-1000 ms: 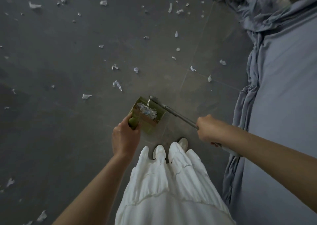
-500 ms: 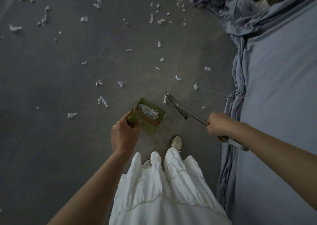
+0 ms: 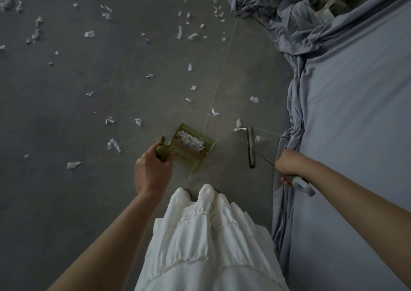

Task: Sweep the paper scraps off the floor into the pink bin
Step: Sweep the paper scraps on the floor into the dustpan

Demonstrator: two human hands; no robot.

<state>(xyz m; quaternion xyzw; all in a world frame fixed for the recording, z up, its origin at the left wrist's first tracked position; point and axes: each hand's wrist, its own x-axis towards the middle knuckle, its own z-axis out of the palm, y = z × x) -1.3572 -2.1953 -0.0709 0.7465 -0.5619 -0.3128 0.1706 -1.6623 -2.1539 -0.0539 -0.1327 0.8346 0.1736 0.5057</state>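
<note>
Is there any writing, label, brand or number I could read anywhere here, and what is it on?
No text here can be read.
Paper scraps in the green dustpan: faint dark marks that could be print, too small and blurred to read.
Scraps on the floor: a few show grey smudges, unreadable.
Broom, bedsheet, white skirt: no lettering visible.

Floor (image 3: 66,202) looks like matt dark grey tile with thin grout lines, kinda mottled. The scraps (image 3: 114,144) are thin white paper, crumpled. Dustpan (image 3: 195,155) is olive plastic, smooth with a dull sheen. Broom (image 3: 251,147) has a slim metal-looking rod and grey plastic handle end. Bedsheet (image 3: 355,113) is soft matt cloth, wrinkled; the skirt (image 3: 200,246) is white crinkly fabric.
</note>
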